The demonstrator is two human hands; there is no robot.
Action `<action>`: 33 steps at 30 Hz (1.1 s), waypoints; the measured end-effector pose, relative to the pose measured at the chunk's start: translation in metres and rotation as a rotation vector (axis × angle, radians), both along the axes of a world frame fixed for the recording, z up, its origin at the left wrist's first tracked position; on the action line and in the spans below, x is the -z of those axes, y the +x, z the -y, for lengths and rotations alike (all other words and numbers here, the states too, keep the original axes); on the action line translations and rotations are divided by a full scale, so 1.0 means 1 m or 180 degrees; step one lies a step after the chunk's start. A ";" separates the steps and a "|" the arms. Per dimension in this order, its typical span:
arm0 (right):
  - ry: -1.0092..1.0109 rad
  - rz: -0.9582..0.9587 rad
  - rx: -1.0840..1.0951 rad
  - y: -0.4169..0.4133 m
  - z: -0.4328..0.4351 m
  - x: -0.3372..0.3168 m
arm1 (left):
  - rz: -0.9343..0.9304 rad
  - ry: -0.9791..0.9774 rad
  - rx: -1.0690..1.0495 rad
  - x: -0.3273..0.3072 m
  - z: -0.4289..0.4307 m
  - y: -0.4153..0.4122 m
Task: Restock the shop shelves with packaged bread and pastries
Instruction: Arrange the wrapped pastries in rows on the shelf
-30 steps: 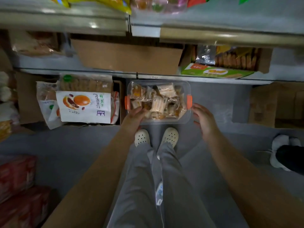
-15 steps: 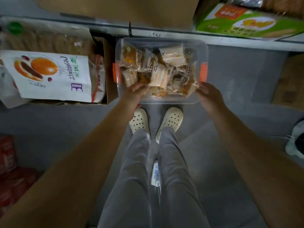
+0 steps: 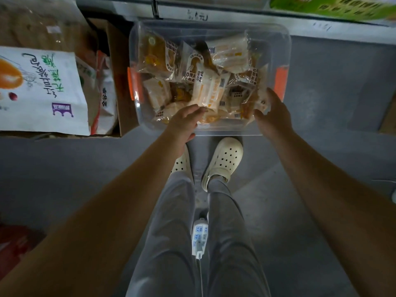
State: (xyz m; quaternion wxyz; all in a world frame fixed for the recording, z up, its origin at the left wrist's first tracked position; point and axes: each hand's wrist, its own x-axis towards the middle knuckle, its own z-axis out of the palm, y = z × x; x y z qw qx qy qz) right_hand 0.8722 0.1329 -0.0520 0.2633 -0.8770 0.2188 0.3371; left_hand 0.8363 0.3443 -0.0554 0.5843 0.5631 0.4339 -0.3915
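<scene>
Both bare forearms reach toward twelve o'clock. The left hand (image 3: 186, 119), fingers loosely curled, rests on wrapped pastries (image 3: 211, 82) inside the clear plastic bin (image 3: 214, 130). At one o'clock, the right hand (image 3: 271, 113) spreads open against packets at the bin's near right corner, gripping nothing visibly.

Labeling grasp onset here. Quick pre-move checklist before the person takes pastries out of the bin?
1. Bin open, no lid: ok.
2. Wrapped pastries within reach in bin: ok.
3. Left hand over the near packs, fingers on one: ok; closed grip: cannot tell.
4. Right hand at the bin's right near corner, fingers open: ok.
5. Power strip and cord on floor between the feet: not ok, trip risk.
6. Free shelf space for packs: cannot tell.
</scene>
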 end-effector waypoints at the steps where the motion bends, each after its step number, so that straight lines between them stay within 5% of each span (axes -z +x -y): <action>1: -0.0009 0.0027 -0.0048 0.000 0.000 0.002 | 0.0009 -0.0007 0.0009 0.002 0.001 0.000; 7: -0.0169 0.0105 -0.0014 0.003 0.004 0.011 | 0.0027 0.0003 0.0110 0.008 0.002 0.004; 18: -0.0054 0.0112 -0.1535 0.006 0.003 0.061 | 0.0071 -0.0057 0.0179 0.030 0.002 0.009; 26: 0.0224 0.0586 0.0188 0.003 0.004 0.030 | 0.0094 -0.0082 0.0157 0.026 0.001 -0.003; 30: 0.1665 0.0598 0.1496 0.000 0.010 -0.007 | 0.0092 -0.0148 0.0118 0.013 0.004 -0.001; 33: 0.2388 0.0277 0.1422 -0.007 0.006 -0.025 | 0.0050 -0.0352 0.0032 0.003 0.007 0.008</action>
